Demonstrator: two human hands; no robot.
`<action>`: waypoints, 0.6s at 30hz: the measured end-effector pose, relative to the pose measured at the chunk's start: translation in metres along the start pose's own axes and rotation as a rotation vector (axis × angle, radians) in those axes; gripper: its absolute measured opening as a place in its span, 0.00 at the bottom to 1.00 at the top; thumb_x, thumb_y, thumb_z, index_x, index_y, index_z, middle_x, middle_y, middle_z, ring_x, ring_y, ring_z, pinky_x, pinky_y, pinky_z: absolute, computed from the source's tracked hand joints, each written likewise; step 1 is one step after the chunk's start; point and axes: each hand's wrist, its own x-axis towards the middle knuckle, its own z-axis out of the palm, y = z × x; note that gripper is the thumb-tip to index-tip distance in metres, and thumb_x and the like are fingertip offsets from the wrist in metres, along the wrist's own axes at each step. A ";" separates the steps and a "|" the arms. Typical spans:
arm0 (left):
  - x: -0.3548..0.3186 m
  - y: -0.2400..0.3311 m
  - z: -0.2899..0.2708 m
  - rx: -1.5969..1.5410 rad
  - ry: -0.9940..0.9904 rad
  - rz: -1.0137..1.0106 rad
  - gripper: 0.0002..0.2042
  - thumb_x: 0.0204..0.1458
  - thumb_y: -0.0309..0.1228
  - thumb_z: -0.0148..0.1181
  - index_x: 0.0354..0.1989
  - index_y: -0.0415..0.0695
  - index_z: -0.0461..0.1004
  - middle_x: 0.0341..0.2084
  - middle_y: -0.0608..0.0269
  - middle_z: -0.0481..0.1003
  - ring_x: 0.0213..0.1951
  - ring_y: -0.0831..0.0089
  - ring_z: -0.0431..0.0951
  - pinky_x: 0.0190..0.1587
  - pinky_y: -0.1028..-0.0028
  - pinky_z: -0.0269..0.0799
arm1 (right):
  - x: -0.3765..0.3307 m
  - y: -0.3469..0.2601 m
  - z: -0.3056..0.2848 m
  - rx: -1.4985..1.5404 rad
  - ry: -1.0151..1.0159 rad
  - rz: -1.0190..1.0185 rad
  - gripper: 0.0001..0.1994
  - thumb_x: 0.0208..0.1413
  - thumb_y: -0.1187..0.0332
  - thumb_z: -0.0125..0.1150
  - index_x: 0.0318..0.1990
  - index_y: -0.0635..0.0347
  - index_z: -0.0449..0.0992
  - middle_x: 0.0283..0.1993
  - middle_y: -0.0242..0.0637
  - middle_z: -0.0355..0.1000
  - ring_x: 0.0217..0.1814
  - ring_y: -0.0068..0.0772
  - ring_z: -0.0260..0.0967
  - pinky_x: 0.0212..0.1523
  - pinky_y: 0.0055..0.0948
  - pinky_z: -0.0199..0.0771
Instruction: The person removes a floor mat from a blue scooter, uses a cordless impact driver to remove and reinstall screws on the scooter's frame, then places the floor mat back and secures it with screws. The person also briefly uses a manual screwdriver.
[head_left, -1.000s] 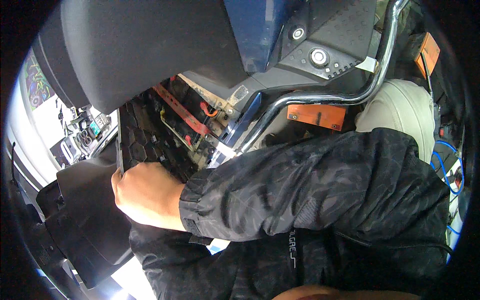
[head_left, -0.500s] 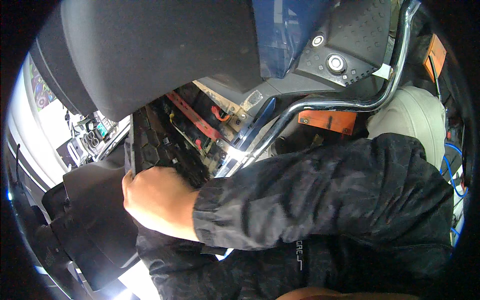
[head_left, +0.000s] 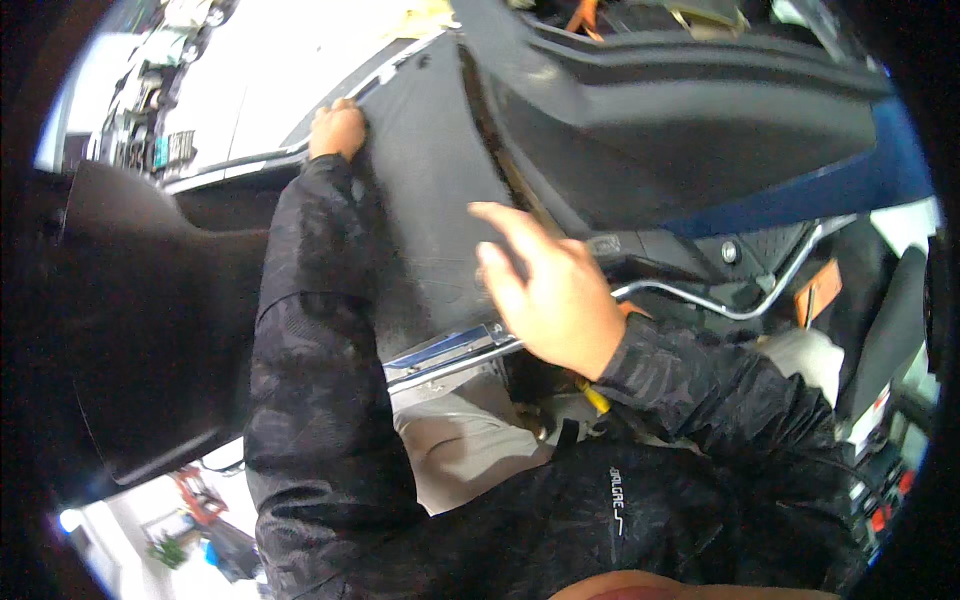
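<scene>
A dark panel (head_left: 430, 180) lies before you — your left grip (head_left: 340, 130) at its far left edge, whether closed you cannot tell; your right grip (head_left: 562, 300) open, fingers spread, by its right side.

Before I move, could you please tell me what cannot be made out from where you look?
All in the head view:
- Left hand grip: its palm is turned away, hiding how it meets the black panel.
- Below the black panel: covered by the panel itself.
- Right hand contact: blur obscures whether it touches the panel.
- Chrome bar: partly hidden behind the right hand.
- Upper-left clutter: too small and blurred to identify.
</scene>
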 end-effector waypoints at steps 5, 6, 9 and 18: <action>-0.010 0.021 -0.024 -0.395 0.053 -0.372 0.19 0.68 0.42 0.43 0.53 0.47 0.79 0.52 0.39 0.77 0.55 0.43 0.76 0.58 0.51 0.72 | -0.017 0.017 -0.009 -0.054 0.038 0.188 0.29 0.67 0.65 0.59 0.72 0.65 0.61 0.46 0.57 0.76 0.43 0.49 0.79 0.46 0.38 0.79; -0.012 0.025 -0.026 -0.371 0.104 -0.351 0.19 0.69 0.42 0.42 0.50 0.44 0.79 0.49 0.39 0.77 0.52 0.41 0.77 0.56 0.49 0.73 | -0.023 0.019 -0.011 -0.017 0.040 0.267 0.29 0.68 0.64 0.59 0.73 0.65 0.60 0.39 0.48 0.76 0.36 0.38 0.77 0.39 0.34 0.78; -0.014 0.033 -0.030 -0.432 0.191 -0.361 0.17 0.67 0.38 0.45 0.47 0.40 0.78 0.45 0.39 0.78 0.49 0.40 0.78 0.54 0.48 0.75 | -0.029 0.024 -0.013 0.121 -0.017 0.350 0.29 0.70 0.64 0.58 0.74 0.64 0.59 0.22 0.27 0.67 0.20 0.15 0.64 0.24 0.24 0.70; -0.018 0.040 -0.038 -0.479 0.256 -0.307 0.12 0.61 0.32 0.48 0.49 0.47 0.77 0.43 0.45 0.78 0.48 0.45 0.79 0.51 0.50 0.74 | -0.016 -0.009 -0.030 -0.684 -0.115 0.220 0.24 0.63 0.59 0.64 0.61 0.67 0.76 0.27 0.57 0.76 0.23 0.48 0.77 0.32 0.40 0.79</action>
